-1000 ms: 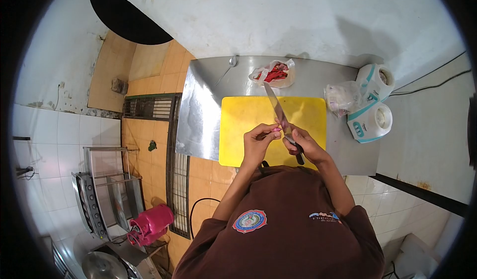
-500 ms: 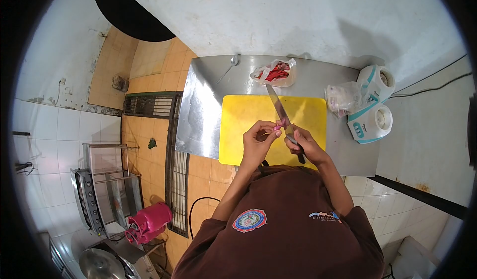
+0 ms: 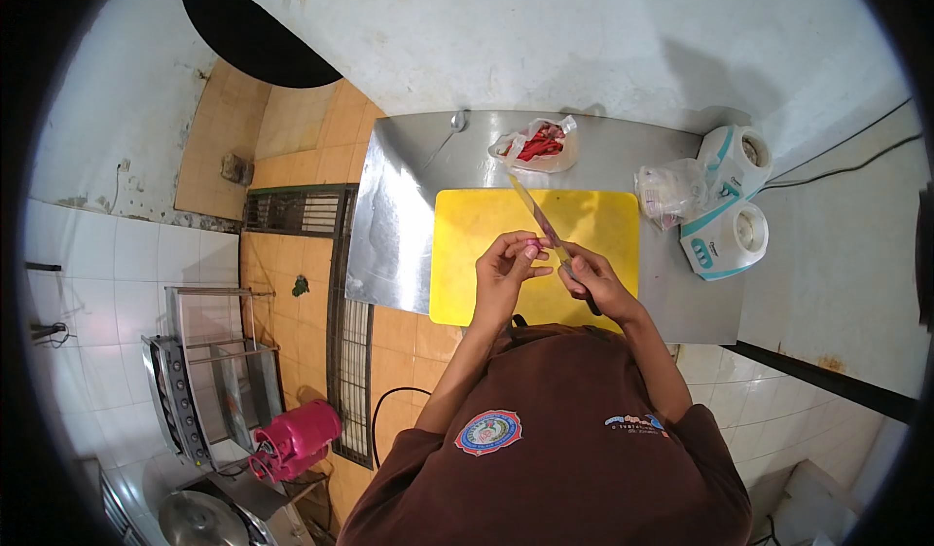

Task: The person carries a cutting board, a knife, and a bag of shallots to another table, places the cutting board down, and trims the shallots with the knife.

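Observation:
Over the yellow cutting board [image 3: 477,220], my left hand [image 3: 508,262] pinches a small purple-pink piece [image 3: 534,243], which looks like a shallot, between thumb and fingers. My right hand [image 3: 596,283] is wrapped round the dark handle of a knife [image 3: 541,217]. The blade points up and to the left, away from my body, and its lower part is close beside the purple-pink piece. Whether blade and piece touch, I cannot tell. Beyond the board lies an open plastic bag of red chillies [image 3: 545,144].
A spoon [image 3: 457,122] lies at the back left of the steel table [image 3: 389,205]. To the right are a plastic bag [image 3: 671,191] and two white-and-teal appliances [image 3: 715,239]. A pink gas cylinder [image 3: 297,439] and a stove [image 3: 175,400] are at the lower left.
The knife blade has tilted further left and shows a yellow reflection. My left hand has turned slightly, its lower fingers spreading more, with the purple-pink piece shifted a little left and up.

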The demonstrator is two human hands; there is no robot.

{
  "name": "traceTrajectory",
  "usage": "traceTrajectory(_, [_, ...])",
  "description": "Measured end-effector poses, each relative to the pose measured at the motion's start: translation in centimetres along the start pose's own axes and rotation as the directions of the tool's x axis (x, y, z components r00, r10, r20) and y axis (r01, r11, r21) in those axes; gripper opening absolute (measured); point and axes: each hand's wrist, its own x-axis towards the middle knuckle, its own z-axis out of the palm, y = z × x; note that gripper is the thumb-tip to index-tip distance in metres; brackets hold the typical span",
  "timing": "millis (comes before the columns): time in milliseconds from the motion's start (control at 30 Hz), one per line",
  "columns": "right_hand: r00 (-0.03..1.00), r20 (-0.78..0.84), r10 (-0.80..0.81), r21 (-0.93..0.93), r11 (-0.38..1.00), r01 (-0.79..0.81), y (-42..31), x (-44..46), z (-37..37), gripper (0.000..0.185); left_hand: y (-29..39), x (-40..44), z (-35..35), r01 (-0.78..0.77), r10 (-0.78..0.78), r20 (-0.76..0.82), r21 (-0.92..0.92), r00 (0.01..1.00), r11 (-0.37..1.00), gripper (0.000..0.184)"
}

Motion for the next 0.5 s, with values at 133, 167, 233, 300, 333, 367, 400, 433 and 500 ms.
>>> traceTrajectory(133, [1.0,-0.008,-0.026,-0.039,0.999,0.025,-0.5,-0.1,0.1,0.06,0.0,0.1,0.1,0.013,-0.013,-0.011,0.005,1.0,1.0,0.02])
traceTrajectory(167, [0.999,-0.009,-0.039,-0.056,0.998,0.039,-0.4,-0.1,0.1,0.059,0.0,0.1,0.1,0.018,-0.018,-0.014,0.002,1.0,1.0,0.021])
traceTrajectory(233, [0.999,-0.031,-0.032,-0.099,0.995,0.029,-0.5,-0.1,0.2,0.056,-0.2,0.2,0.0,0.047,-0.047,-0.018,-0.026,0.999,0.999,0.021])
traceTrajectory(300, [0.998,-0.056,-0.028,-0.166,0.986,0.019,-0.8,-0.1,0.5,0.054,-0.2,0.3,0.0,0.068,-0.07,-0.022,-0.052,0.997,0.996,0.021])
traceTrajectory(333, [0.997,-0.069,-0.028,-0.21,0.978,0.013,-1.3,-0.2,0.7,0.055,-0.2,0.3,-0.1,0.074,-0.076,-0.025,-0.065,0.997,0.995,0.021])
traceTrajectory(367, [0.996,-0.081,-0.028,-0.254,0.967,0.006,-1.5,-0.3,0.8,0.055,-0.1,0.3,-0.1,0.08,-0.083,-0.029,-0.077,0.996,0.994,0.021])
traceTrajectory(400, [0.991,-0.098,-0.09,-0.325,0.944,0.054,-0.9,-0.2,0.7,0.054,0.1,0.3,-0.1,0.081,-0.084,-0.037,-0.08,0.996,0.993,0.02])
traceTrajectory(433, [0.982,-0.109,-0.153,-0.395,0.914,0.098,-0.2,0.2,0.8,0.054,0.2,0.2,0.0,0.083,-0.087,-0.045,-0.083,0.995,0.993,0.02])
traceTrajectory(500, [0.98,-0.114,-0.163,-0.485,0.87,0.088,-0.3,0.2,0.8,0.053,0.2,0.2,-0.1,0.083,-0.089,-0.048,-0.098,0.995,0.992,0.02])
